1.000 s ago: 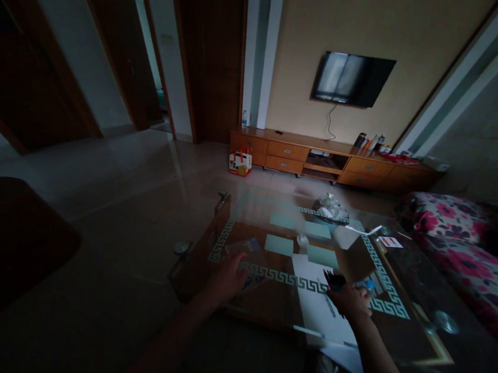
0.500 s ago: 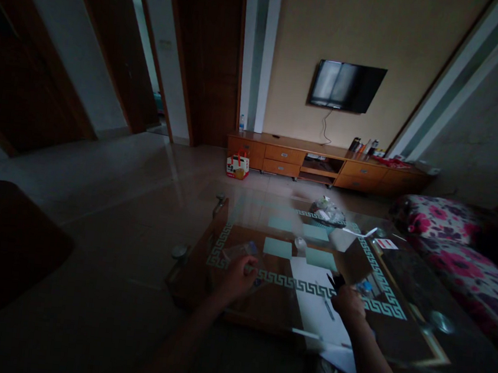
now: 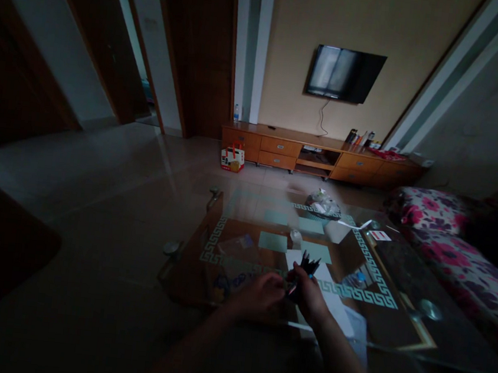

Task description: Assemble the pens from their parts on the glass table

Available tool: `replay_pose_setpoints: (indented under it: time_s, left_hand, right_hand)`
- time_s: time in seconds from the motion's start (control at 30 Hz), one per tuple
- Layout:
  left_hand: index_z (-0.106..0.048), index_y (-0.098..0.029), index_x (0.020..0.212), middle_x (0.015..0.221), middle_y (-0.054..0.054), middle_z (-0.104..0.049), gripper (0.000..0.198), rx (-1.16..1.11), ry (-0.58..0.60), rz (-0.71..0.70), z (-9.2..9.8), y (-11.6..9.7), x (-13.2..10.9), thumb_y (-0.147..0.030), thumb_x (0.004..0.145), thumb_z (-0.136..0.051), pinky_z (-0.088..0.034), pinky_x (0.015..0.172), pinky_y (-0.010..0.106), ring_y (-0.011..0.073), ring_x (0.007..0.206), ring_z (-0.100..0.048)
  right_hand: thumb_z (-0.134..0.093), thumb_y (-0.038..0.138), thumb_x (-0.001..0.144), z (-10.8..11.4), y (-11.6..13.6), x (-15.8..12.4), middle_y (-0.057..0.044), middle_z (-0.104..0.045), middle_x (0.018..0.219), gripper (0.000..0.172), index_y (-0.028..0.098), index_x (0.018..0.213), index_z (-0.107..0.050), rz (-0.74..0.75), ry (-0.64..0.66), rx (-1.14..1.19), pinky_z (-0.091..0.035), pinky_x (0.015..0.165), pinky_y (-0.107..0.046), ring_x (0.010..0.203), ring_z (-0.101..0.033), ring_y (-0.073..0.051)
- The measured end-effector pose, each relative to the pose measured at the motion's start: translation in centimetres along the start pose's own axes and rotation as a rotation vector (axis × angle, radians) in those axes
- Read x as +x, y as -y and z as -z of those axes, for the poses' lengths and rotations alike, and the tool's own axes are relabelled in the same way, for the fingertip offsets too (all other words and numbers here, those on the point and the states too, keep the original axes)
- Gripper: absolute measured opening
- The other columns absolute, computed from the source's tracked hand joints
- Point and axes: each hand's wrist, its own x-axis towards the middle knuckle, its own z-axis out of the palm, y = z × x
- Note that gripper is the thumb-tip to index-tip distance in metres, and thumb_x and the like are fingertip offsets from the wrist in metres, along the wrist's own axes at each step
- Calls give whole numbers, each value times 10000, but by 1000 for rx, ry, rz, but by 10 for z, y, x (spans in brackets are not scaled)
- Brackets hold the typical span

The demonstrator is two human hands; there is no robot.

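My right hand is closed round a bundle of dark, slim sticks that look like pens, their tips fanned upward. Close against the bundle's lower end, my left hand has its fingers drawn together; what they pinch is hidden. Both hands are above the near edge of the glass table. White paper sheets lie under and beside my right hand. Left of the hands, a clear plastic bag with blue print rests on the glass.
A bagged bundle sits at the table's far side. A clear bottle with a blue cap, a small clear object and a red-and-white card are around the table. A flowered sofa borders the right.
My left hand has moved right, off the plastic bag, to the bundle. My right hand has come left and inward with the pens, so the hands now meet. The view has shifted slightly.
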Motion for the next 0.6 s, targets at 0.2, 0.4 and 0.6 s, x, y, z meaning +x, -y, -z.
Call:
replay_pose_setpoints:
  time_s: [0.2,0.4,0.6]
  left_hand:
    - [-458,-209,1393,1346,126,-563,744,145,-56,-55,-4,-8,-11,-327,732,-778,-439,1027,430,297,1205,-551]
    - [-470,-193,1370,1274,107,-608,705,300,-1,-59,11,-7,-19,-274,726,-745,-475,975,401,275,1120,-594]
    - [-469,-240,1370,1269,92,-601,637,530,-125,-168,7,-10,-33,-241,764,-664,-436,1010,408,281,1153,-567]
  right_hand:
    - [-721,528,721,-39,-8,-20,-58,-724,778,445,139,937,-718,-82,98,199,-527,706,-315,728,-678,-222]
    - [-756,562,699,-46,-30,-39,-36,-719,750,457,152,896,-709,-13,107,53,-512,725,-320,753,-681,-234]
    - [-759,544,709,-58,-36,-50,-17,-716,846,452,199,987,-669,18,110,101,-500,774,-316,844,-669,-232]
